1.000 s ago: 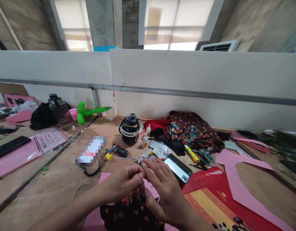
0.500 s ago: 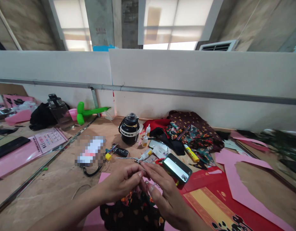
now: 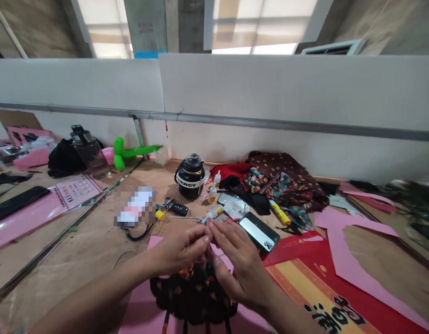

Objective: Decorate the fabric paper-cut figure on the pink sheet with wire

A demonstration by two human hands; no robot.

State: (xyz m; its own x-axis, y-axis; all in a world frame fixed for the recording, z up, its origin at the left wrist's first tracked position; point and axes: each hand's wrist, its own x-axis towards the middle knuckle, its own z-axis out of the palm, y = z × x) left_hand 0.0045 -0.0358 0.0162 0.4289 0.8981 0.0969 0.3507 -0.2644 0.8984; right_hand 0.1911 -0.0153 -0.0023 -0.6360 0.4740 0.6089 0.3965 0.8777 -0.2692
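Note:
My left hand point(image 3: 181, 248) and my right hand point(image 3: 237, 262) meet at the fingertips over the front of the table. The fingers of both are closed in a pinch; what lies between them is too small to name. Just below is a dark scalloped cloth piece point(image 3: 193, 297) with small tan shapes, lying over pink paper point(image 3: 138, 311). Colourful floral fabric shows partly under my fingers. Beyond the fingertips lies a small glue bottle point(image 3: 214, 212), and a phone with a lit screen point(image 3: 259, 231) is beside my right hand.
Behind stand a black jug point(image 3: 191, 178) and small bottles point(image 3: 212, 192). Patterned fabrics point(image 3: 280, 190) are heaped at the back right, with a yellow glue stick point(image 3: 280, 212) in front. Red paper point(image 3: 298, 250) and cut pink paper point(image 3: 343, 250) lie right; car keys point(image 3: 178, 208) lie left of centre.
The view has tilted down a little, so the table items appear higher. More of the scalloped cloth's lower edge and dark strips below it now show. Both hands remain together at the fingertips.

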